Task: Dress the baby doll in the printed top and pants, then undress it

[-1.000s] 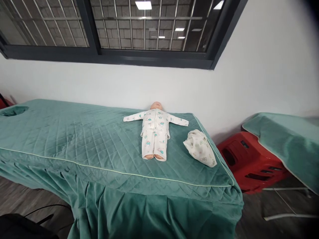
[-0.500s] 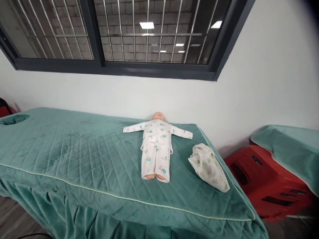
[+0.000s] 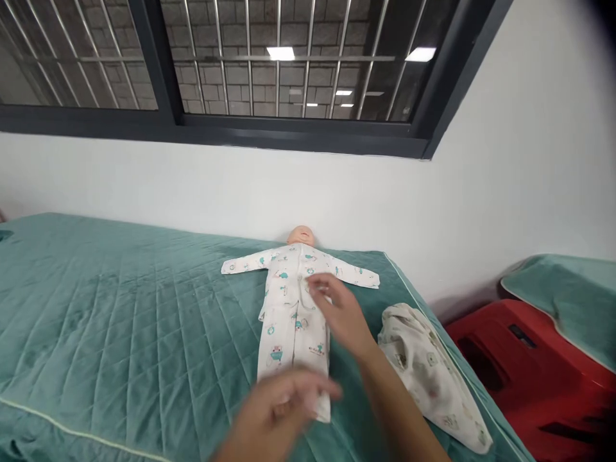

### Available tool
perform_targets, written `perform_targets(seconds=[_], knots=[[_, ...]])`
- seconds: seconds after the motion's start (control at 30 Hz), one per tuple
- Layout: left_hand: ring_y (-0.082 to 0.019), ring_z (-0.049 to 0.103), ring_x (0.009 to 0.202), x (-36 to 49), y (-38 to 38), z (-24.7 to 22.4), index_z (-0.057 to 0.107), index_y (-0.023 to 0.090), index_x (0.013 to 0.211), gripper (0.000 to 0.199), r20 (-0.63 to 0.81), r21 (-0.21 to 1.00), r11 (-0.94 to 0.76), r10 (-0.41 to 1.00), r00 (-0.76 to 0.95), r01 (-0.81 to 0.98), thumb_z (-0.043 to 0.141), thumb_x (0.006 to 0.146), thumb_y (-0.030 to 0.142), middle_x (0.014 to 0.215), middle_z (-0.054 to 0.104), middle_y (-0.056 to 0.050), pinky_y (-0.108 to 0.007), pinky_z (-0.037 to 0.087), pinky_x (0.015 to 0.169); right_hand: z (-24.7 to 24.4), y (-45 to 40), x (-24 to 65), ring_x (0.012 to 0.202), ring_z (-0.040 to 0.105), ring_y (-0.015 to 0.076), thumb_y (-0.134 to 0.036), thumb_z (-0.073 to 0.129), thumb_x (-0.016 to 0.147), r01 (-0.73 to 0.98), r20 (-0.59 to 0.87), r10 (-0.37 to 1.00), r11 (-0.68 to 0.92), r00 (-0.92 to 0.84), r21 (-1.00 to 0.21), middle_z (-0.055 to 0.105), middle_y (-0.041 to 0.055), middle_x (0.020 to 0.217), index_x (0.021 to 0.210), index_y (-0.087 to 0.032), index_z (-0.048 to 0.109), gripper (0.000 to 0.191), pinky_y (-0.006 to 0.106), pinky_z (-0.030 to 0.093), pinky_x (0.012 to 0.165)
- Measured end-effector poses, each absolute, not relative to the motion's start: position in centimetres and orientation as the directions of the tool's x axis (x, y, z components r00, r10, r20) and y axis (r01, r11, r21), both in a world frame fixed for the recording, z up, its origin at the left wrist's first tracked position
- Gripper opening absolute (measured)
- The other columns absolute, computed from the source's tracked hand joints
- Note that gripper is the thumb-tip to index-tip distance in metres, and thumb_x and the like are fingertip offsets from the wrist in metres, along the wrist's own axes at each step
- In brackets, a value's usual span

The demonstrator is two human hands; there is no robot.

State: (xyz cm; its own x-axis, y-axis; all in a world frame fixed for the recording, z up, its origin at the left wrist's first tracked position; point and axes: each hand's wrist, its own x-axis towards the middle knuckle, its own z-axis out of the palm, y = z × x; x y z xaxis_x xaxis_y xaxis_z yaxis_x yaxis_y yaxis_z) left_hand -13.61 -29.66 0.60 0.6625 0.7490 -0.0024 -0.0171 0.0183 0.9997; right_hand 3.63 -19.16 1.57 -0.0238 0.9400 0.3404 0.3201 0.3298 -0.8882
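Observation:
A baby doll (image 3: 301, 235) lies on its back on the bed, its head near the wall. It wears a white printed top (image 3: 283, 282) with long sleeves spread to both sides, and matching trousers (image 3: 276, 340). My right hand (image 3: 342, 314) is over the doll's lower top, fingers loosely bent and apart, with nothing in them. I cannot tell whether its fingertips touch the cloth. Blurred by motion, my left hand (image 3: 276, 414) hovers over the trouser legs with index finger stretched out, holding nothing visible. It hides the leg ends.
The green quilted bed (image 3: 144, 333) fills the foreground. A crumpled white printed cloth bundle (image 3: 433, 372) lies right of the doll, beside my right forearm. Red plastic stools (image 3: 520, 378) stand past the bed's right edge. Behind is a white wall with a barred window (image 3: 289, 131).
Both my hands have come into view from below, over the doll. The view has moved closer, so the doll and cloth bundle appear larger. The doll's pose looks the same.

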Motion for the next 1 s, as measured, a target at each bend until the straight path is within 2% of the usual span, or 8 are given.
perform_targets(seconds=[0.07,0.1,0.13,0.17,0.27,0.4,0.6,1.0], knots=[[-0.025,0.056,0.125,-13.7,-22.5,1.0,0.067,0.035,0.118,0.039,0.062,0.998,-0.050,0.888,0.456,-0.038,0.038,0.097,0.052,0.129,0.065,-0.002,-0.046,0.043,0.109,0.4,-14.0,4.1,0.110,0.061,0.0225,-0.036,0.056,0.088,0.291,0.382,0.907,0.322,0.179,-0.901,0.066,0.0067,0.116,0.105,-0.023,0.063,0.023,0.040,0.047,0.098],[-0.025,0.059,0.121,-13.5,-19.0,1.1,0.069,0.030,0.114,0.037,0.164,0.986,-0.166,0.964,0.210,-0.009,0.042,0.096,0.049,0.126,0.067,-0.003,-0.044,0.043,0.109,-0.2,-11.7,4.4,0.114,0.060,0.0238,-0.038,0.057,0.087,0.303,0.390,0.890,0.314,0.237,-0.900,0.065,0.0081,0.119,0.108,-0.023,0.062,0.027,0.042,0.046,0.100],[-0.025,0.061,0.118,-13.2,-15.6,1.1,0.069,0.027,0.112,0.034,0.270,0.961,-0.272,0.962,0.048,0.052,0.048,0.094,0.046,0.124,0.068,-0.004,-0.042,0.044,0.108,-0.8,-9.7,4.7,0.118,0.058,0.0250,-0.039,0.057,0.086,0.329,0.399,0.881,0.309,0.256,-0.892,0.064,0.0091,0.123,0.111,-0.022,0.062,0.030,0.044,0.044,0.103],[-0.024,0.061,0.118,-12.7,-12.5,1.1,0.070,0.025,0.110,0.031,0.345,0.933,-0.342,0.938,-0.015,0.115,0.050,0.093,0.042,0.123,0.069,-0.004,-0.041,0.045,0.107,-1.3,-8.0,4.9,0.122,0.056,0.0259,-0.041,0.056,0.086,0.362,0.405,0.877,0.301,0.257,-0.882,0.063,0.0095,0.127,0.114,-0.022,0.061,0.034,0.045,0.042,0.106],[-0.022,0.063,0.116,-11.0,-5.5,0.2,0.070,0.021,0.111,0.028,0.374,0.871,-0.375,0.925,0.068,0.317,0.050,0.092,0.029,0.122,0.070,-0.006,-0.038,0.045,0.106,-2.6,-5.4,5.4,0.130,0.051,0.0267,-0.046,0.056,0.087,0.454,0.411,0.896,0.298,0.171,-0.840,0.059,0.0084,0.136,0.126,-0.024,0.059,0.045,0.047,0.035,0.113],[-0.023,0.061,0.119,-9.7,-1.7,-2.4,0.067,0.017,0.118,0.033,0.372,0.786,-0.419,0.908,0.194,0.454,0.045,0.094,0.027,0.126,0.068,-0.009,-0.040,0.044,0.108,-3.9,-4.9,5.5,0.132,0.050,0.0256,-0.050,0.056,0.089,0.437,0.363,0.931,0.308,0.045,-0.845,0.057,0.0064,0.140,0.133,-0.027,0.056,0.050,0.044,0.038,0.112],[-0.020,0.047,0.136,-9.6,-1.7,-4.4,0.061,0.022,0.128,0.039,0.409,0.720,-0.482,0.876,0.254,0.500,0.036,0.100,0.031,0.144,0.056,-0.004,-0.038,0.035,0.117,-4.7,-4.7,5.3,0.138,0.042,0.0236,-0.050,0.054,0.090,0.475,0.341,0.940,0.291,0.020,-0.831,0.050,0.0034,0.146,0.132,-0.030,0.056,0.046,0.045,0.031,0.116],[-0.018,0.047,0.134,-9.9,-1.8,-4.1,0.059,0.021,0.131,0.040,0.395,0.743,-0.498,0.866,0.308,0.447,0.035,0.101,0.032,0.143,0.055,-0.004,-0.036,0.033,0.118,-4.5,-4.9,5.4,0.139,0.040,0.0242,-0.049,0.054,0.090,0.472,0.303,0.953,0.270,-0.007,-0.839,0.048,0.0046,0.146,0.130,-0.029,0.054,0.044,0.047,0.029,0.117]])
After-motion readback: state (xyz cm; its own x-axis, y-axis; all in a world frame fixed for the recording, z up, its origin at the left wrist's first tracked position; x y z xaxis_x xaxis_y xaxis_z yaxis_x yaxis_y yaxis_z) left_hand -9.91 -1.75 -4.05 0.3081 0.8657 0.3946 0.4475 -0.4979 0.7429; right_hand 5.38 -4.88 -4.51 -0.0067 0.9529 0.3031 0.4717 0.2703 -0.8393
